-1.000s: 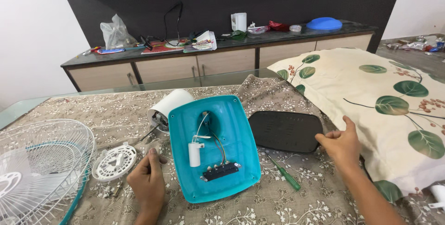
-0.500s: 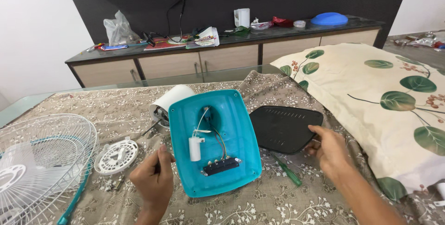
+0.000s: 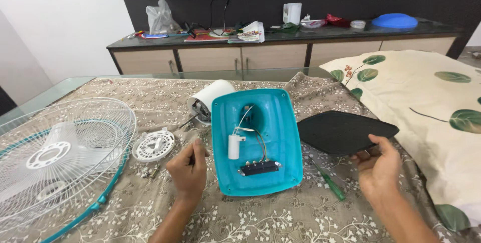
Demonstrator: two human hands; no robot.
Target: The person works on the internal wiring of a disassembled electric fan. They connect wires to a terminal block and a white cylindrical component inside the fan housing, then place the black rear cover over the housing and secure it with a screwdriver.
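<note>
A teal fan base (image 3: 273, 173) lies upside down on the patterned cloth, showing wires, a white capacitor (image 3: 234, 146) and a black switch strip (image 3: 259, 167). My left hand (image 3: 189, 170) rests just left of the base, its fingers pinched on a small dark piece too small to identify. My right hand (image 3: 378, 169) grips the near right edge of a black bottom plate (image 3: 343, 132), held slightly tilted to the right of the base. A green-handled screwdriver (image 3: 329, 185) lies on the cloth between base and right hand.
A white and teal wire fan guard (image 3: 57, 155) fills the left. A white round cap (image 3: 154, 145), loose screws (image 3: 147, 173) and a white motor housing (image 3: 210, 97) lie nearby. A leaf-print pillow (image 3: 431, 97) sits at right. A cluttered sideboard (image 3: 280, 47) stands behind.
My right hand has closed on the black plate's edge and shifted it. My left hand has risen a little closer to the base's left side.
</note>
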